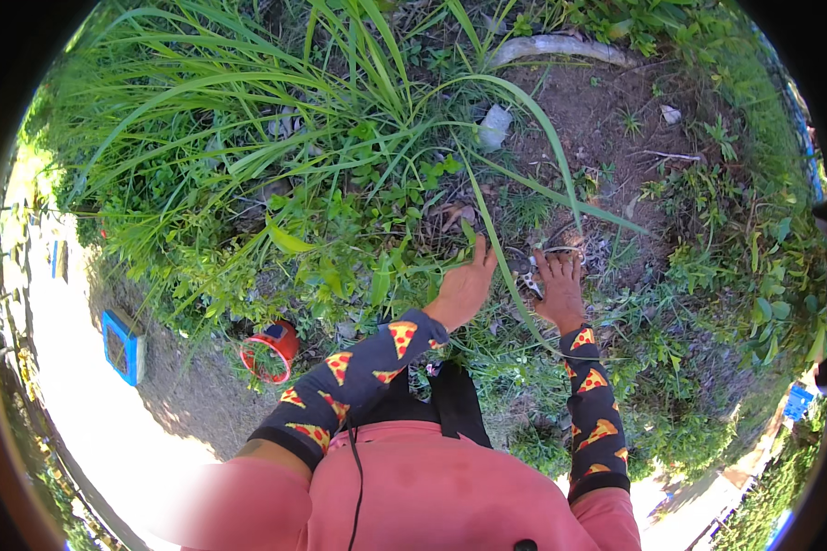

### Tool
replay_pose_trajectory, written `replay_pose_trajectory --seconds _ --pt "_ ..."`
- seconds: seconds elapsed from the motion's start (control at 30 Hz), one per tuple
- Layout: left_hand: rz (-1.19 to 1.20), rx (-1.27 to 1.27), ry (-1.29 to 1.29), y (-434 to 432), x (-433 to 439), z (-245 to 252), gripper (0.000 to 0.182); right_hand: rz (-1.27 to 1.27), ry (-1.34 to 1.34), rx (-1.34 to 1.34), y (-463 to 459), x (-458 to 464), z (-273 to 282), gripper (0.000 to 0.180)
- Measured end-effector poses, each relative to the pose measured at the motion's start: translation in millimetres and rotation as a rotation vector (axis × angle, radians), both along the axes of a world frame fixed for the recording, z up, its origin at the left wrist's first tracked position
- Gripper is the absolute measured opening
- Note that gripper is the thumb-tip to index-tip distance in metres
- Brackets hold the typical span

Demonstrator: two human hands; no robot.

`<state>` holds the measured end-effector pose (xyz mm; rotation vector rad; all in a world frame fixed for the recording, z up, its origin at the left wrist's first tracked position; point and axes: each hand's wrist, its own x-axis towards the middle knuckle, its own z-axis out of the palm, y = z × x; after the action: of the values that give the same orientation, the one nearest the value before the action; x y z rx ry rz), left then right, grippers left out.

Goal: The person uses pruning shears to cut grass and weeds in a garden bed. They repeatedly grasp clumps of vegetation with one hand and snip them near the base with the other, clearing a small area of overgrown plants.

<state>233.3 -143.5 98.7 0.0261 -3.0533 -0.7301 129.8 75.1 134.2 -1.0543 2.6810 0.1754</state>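
My left hand [463,288] reaches down among low leafy weeds [386,272], its back turned up and two fingers stretched out. A green leaf lies by those fingertips; whether they pinch it is hidden. Palm down, my right hand [560,286] rests on the ground with its fingers spread. Beside its thumb lies a small metal hand tool [529,281] with a dark handle, perhaps pruning shears, partly covered by the hand. Dry plant litter [589,251] surrounds the right fingertips. A long grass blade [499,258] arches between my hands.
Tall grass [358,89] spreads ahead and to the left. A pale stone block [495,127] and a curved log [562,47] lie farther ahead by bare soil [579,110]. Left of me are a red bucket [273,350] on its side and a blue-framed box [123,348].
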Motion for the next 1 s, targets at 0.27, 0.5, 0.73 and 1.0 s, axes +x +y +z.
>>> replay_pose_trajectory --seconds 0.27,0.5,0.73,1.0 --pt "-0.003 -0.129 -0.031 -21 -49 -59 0.011 -0.009 -0.007 -0.107 -53 16 -29 0.109" --pt "0.013 -0.217 -0.023 -41 -50 -29 0.011 0.061 0.06 -0.095 -107 31 -43 0.099" --pt "0.188 0.175 -0.098 -56 -53 -41 0.012 -0.086 -0.208 -0.11 -106 30 -58 0.085" --pt "0.643 0.725 0.055 -134 -51 -24 0.018 -0.208 -0.102 -0.271 -66 26 -33 0.086"
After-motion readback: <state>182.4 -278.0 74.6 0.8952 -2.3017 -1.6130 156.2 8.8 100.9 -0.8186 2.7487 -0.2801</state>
